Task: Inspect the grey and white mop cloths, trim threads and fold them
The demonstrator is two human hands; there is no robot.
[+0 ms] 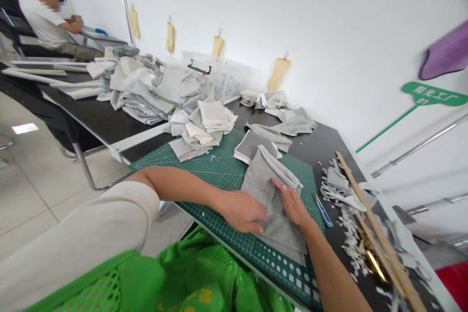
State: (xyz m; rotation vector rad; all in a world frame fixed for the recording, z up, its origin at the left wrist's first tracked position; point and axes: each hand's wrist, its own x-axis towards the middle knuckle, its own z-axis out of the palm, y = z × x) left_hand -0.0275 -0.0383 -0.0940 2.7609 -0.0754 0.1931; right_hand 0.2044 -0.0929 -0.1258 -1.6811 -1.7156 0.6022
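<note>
A grey fabric piece (268,190) lies on the green cutting mat (219,168) in front of me. My left hand (243,210) rests flat on its near left edge with fingers stretched out. My right hand (294,204) presses on the cloth's right side, fingers extended along a fold. Neither hand lifts the cloth. A small stack of folded grey pieces (256,146) sits just beyond it.
Heaps of grey and cream cloth (164,92) cover the black table's (329,141) far side. A blue tool (322,209), fabric scraps (347,195), a wooden stick (373,224) and gold-handled scissors (373,258) lie to the right. Another person (47,19) sits far left.
</note>
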